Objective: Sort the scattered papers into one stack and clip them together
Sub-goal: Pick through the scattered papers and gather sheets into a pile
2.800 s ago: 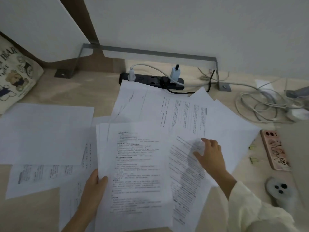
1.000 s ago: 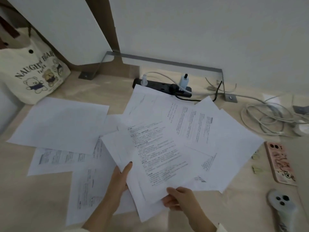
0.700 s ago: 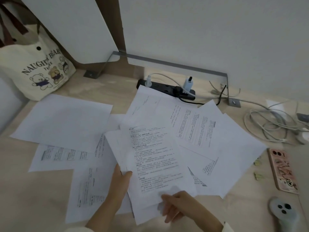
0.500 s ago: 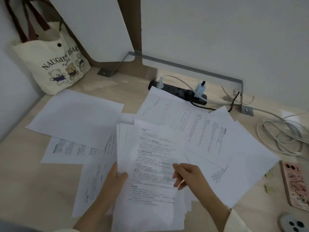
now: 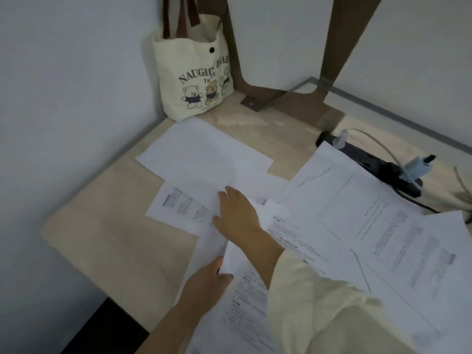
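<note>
At eleven o'clock a cream tote bag printed with cartoon bears stands in the corner of the table; I cannot tell what is inside it. The papers lie fanned and overlapping from the middle out to four o'clock, mostly printed, with one blank sheet toward ten o'clock. The right hand lies flat, fingers straight, on that sheet's near edge, while the left hand at six o'clock pinches the edge of a bundle.

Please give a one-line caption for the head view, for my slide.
Right hand touches loose sheets on the desk; left hand holds the gathered papers.
</note>
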Demonstrator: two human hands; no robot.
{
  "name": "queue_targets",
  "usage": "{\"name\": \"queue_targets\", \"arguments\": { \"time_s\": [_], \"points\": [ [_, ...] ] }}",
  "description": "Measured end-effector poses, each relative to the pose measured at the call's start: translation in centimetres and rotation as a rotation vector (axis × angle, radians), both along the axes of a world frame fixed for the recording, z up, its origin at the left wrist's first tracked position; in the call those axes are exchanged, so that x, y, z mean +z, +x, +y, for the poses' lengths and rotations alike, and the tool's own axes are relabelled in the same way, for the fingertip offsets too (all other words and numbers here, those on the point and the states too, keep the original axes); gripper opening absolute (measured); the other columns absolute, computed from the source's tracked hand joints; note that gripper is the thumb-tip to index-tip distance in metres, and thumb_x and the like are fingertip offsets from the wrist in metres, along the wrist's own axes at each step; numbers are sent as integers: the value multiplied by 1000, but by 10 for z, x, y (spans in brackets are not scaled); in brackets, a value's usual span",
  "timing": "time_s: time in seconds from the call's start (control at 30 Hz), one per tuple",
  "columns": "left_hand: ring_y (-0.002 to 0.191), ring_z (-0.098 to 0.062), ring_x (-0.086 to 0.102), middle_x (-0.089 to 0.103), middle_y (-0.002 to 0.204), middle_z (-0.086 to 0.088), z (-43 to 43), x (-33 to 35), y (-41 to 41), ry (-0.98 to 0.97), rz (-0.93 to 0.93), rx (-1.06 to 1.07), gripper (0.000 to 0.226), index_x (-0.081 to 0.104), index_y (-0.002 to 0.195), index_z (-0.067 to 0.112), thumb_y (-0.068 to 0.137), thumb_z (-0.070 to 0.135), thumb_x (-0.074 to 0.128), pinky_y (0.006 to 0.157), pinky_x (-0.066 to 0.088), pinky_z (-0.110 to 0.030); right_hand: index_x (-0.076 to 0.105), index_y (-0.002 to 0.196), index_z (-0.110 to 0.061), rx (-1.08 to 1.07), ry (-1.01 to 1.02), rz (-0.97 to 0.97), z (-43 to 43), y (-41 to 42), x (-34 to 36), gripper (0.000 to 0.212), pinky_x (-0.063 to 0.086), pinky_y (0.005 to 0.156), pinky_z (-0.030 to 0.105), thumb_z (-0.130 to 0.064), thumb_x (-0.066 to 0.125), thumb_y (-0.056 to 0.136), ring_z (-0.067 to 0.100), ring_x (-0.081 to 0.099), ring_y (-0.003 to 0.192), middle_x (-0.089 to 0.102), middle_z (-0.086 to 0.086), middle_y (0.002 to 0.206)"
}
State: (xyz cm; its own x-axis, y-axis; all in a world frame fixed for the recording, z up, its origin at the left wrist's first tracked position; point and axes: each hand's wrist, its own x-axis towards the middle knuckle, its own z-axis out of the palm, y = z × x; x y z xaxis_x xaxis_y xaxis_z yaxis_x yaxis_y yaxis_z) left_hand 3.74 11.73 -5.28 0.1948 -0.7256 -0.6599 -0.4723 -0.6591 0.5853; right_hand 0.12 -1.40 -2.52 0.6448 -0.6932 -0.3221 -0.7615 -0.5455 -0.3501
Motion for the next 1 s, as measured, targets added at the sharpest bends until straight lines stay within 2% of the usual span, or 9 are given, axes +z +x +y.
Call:
{"name": "queue_targets", "arguments": {
  "time_s": [0.1, 0.17, 0.27, 0.37, 0.47, 0.57, 0.7, 0.83, 1.0],
  "points": [
    [85, -15, 51, 60, 112, -7, -1, -4, -1, 25, -70, -23, 38, 44, 128, 16, 93, 29, 39, 81, 41, -29, 16, 143, 0, 72, -114, 142, -3, 15, -17, 61, 21, 113, 35, -18, 46, 92, 34, 23, 137, 18, 22, 150],
    [76, -9, 44, 60, 93, 0, -1, -6, 0, 24, -45, -7, 28, 49, 117, 19, 92, 30, 40, 74, 38, -28, 19, 141, 2, 133, -173, 243, -3, 20, -24, 61, 32, 106, 38, -16, 48, 91, 38, 35, 129, 28, 28, 143],
    [59, -3, 38, 39, 65, 10, 0, -7, 1, -24, -44, -4, 16, 42, 76, 26, 92, 29, 42, 58, 30, -21, 46, 127, -1, 189, -281, 395, 0, 24, -33, 59, 49, 87, 35, -25, 69, 78, 33, 59, 105, 55, 28, 120],
    [63, -5, 41, 45, 71, 7, 1, -8, 2, -46, -45, -17, 13, 48, 86, 20, 91, 29, 42, 58, 31, -20, 55, 111, -3, 207, -371, 396, -1, 25, -27, 39, 51, 76, 31, -17, 66, 77, 29, 64, 92, 63, 23, 106],
    [59, -5, 37, 40, 66, 7, 2, -7, 2, -58, -25, -10, 22, 38, 70, 24, 91, 27, 43, 56, 29, -20, 44, 119, -2, 227, -264, 142, -9, 23, -24, 32, 41, 72, 34, 2, 43, 88, 31, 56, 99, 56, 18, 110],
    [61, -4, 43, 45, 67, 10, 1, -4, 2, -63, 1, -2, 19, 42, 71, 26, 91, 27, 43, 57, 33, -18, 51, 102, -6, 108, -182, -330, -3, 24, 7, 14, 35, 55, 33, -10, 40, 96, 23, 54, 67, 54, 8, 76],
    [59, -4, 43, 46, 64, 9, 2, -2, 8, -77, 94, 52, 27, 41, 66, 32, 91, 24, 46, 58, 33, -19, 57, 93, -12, -387, 103, -850, 12, -4, 65, 16, 38, 54, 22, -21, 44, 97, 19, 49, 58, 59, 7, 71],
    [68, -6, 51, 57, 80, 6, 6, 2, 11, -92, 212, 147, 10, 55, 88, 23, 93, 22, 46, 60, 38, -17, 60, 92, -14, -829, 390, -938, 22, -72, 69, 18, 44, 61, 21, -22, 44, 95, 16, 57, 70, 65, 4, 80],
    [90, -3, 59, 63, 93, 14, 17, 6, 5, -85, 367, 329, 19, 63, 106, 20, 89, 22, 57, 77, 49, -18, 63, 85, -19, -1072, 522, -875, 44, -145, 44, 21, 49, 71, 35, -16, 45, 95, 23, 61, 82, 67, 4, 88]
  ]
}}
